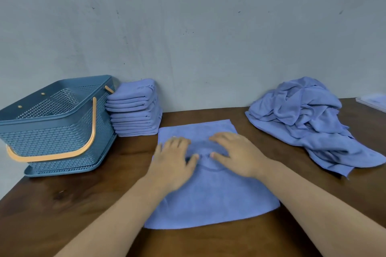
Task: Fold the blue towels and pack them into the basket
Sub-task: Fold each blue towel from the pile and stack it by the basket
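Grip released: your left hand and right hand press flat on the spread blue cloth towel. It looks light and limp, so pinch the corners.

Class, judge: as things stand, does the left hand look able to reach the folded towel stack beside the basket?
Probably yes. The left hand rests flat on the spread towel, holding nothing, and nothing stands between it and the folded stack.
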A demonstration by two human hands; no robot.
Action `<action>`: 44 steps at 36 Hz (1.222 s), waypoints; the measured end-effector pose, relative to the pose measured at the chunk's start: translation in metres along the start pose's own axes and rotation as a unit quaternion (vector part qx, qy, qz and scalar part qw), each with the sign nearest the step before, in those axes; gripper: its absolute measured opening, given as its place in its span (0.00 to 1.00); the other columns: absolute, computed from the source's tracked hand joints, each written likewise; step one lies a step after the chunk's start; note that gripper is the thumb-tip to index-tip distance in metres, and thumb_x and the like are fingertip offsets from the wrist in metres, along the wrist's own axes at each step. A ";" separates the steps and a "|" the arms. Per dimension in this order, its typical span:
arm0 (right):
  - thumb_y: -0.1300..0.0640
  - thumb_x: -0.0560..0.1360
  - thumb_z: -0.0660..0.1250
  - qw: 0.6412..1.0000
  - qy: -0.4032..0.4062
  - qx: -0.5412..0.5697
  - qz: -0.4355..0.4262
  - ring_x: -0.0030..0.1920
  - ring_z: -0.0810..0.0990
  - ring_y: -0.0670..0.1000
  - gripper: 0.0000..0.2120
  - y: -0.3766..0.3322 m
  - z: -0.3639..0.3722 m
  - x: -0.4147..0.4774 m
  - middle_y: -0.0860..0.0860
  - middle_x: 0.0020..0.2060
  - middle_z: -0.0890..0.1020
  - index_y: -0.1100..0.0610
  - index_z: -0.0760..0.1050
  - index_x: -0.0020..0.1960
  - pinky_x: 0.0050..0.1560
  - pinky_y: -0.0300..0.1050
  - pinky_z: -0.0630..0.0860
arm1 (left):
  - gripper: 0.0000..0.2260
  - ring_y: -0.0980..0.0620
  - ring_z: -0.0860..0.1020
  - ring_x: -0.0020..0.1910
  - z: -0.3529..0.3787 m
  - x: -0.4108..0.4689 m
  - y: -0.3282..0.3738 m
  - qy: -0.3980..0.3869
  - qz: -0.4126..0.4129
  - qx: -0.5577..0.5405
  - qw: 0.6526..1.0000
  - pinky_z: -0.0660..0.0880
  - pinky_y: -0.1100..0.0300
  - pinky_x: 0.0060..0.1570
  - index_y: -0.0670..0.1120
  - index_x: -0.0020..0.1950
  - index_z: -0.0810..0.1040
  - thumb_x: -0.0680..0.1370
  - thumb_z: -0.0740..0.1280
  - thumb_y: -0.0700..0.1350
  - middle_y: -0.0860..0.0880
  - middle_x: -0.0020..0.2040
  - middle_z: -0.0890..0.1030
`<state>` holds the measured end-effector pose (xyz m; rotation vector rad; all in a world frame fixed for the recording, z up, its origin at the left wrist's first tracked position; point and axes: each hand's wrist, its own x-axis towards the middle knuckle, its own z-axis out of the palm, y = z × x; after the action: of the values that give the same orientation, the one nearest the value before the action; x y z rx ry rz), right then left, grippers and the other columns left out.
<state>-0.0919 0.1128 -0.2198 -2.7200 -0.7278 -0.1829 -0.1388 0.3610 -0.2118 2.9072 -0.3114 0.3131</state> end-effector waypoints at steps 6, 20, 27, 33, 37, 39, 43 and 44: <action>0.27 0.82 0.45 0.992 -0.119 -0.042 0.020 0.84 0.37 0.43 0.33 0.001 0.001 -0.028 0.40 0.85 0.41 0.33 0.42 0.84 0.83 0.49 0.38 | 0.33 0.55 0.41 0.85 0.021 -0.018 0.015 -0.124 0.013 -0.018 0.992 0.40 0.44 0.83 0.61 0.86 0.48 0.83 0.48 0.71 0.58 0.87 0.45; 0.24 0.80 0.46 0.991 -0.107 -0.074 0.028 0.81 0.57 0.44 0.34 -0.014 -0.034 -0.074 0.38 0.80 0.61 0.36 0.58 0.82 0.80 0.47 0.53 | 0.32 0.58 0.56 0.82 0.001 -0.026 0.030 -0.084 0.046 -0.053 0.994 0.53 0.51 0.81 0.57 0.82 0.62 0.82 0.45 0.70 0.60 0.83 0.63; 0.27 0.81 0.51 0.995 -0.096 -0.002 0.040 0.84 0.49 0.43 0.32 0.032 -0.011 -0.020 0.39 0.84 0.54 0.35 0.56 0.83 0.83 0.49 0.49 | 0.24 0.63 0.48 0.84 0.012 0.022 -0.018 -0.148 0.064 -0.102 0.982 0.47 0.57 0.83 0.59 0.85 0.59 0.88 0.52 0.59 0.63 0.85 0.56; 0.27 0.81 0.54 0.988 -0.093 0.016 0.121 0.84 0.42 0.41 0.35 0.052 -0.014 -0.024 0.39 0.85 0.47 0.35 0.52 0.84 0.83 0.48 0.43 | 0.25 0.70 0.38 0.80 0.010 0.026 -0.054 -0.171 0.033 -0.081 0.981 0.37 0.54 0.82 0.69 0.83 0.52 0.86 0.49 0.65 0.70 0.83 0.46; 0.22 0.76 0.48 0.982 -0.094 -0.004 0.164 0.84 0.41 0.43 0.39 0.061 -0.014 -0.025 0.39 0.85 0.44 0.33 0.49 0.84 0.84 0.51 0.43 | 0.29 0.67 0.38 0.82 0.011 0.029 -0.063 -0.163 -0.007 -0.055 0.985 0.38 0.49 0.83 0.68 0.84 0.49 0.83 0.47 0.70 0.69 0.83 0.43; 0.20 0.75 0.46 0.981 -0.090 -0.012 0.172 0.84 0.42 0.44 0.40 0.062 -0.015 -0.025 0.40 0.85 0.44 0.32 0.48 0.83 0.84 0.52 0.43 | 0.29 0.65 0.39 0.82 0.011 0.029 -0.065 -0.156 -0.026 -0.049 0.986 0.38 0.48 0.83 0.67 0.85 0.48 0.84 0.47 0.70 0.68 0.84 0.44; 0.19 0.75 0.44 0.976 -0.097 -0.029 0.194 0.85 0.41 0.48 0.40 0.060 -0.015 -0.025 0.39 0.85 0.43 0.31 0.45 0.83 0.84 0.54 0.42 | 0.29 0.61 0.38 0.84 0.011 0.031 -0.065 -0.152 -0.058 -0.036 0.986 0.38 0.45 0.83 0.65 0.85 0.45 0.85 0.45 0.68 0.67 0.84 0.42; 0.19 0.75 0.44 0.974 -0.098 -0.033 0.202 0.85 0.40 0.50 0.40 0.059 -0.015 -0.025 0.39 0.85 0.42 0.32 0.45 0.84 0.84 0.55 0.42 | 0.29 0.60 0.38 0.84 0.011 0.031 -0.064 -0.152 -0.062 -0.033 0.986 0.38 0.45 0.83 0.65 0.85 0.44 0.85 0.45 0.67 0.67 0.84 0.41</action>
<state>-0.0844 0.0472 -0.2266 -2.9069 -0.2049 0.1616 -0.0921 0.4140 -0.2264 2.8869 -0.1792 -0.1599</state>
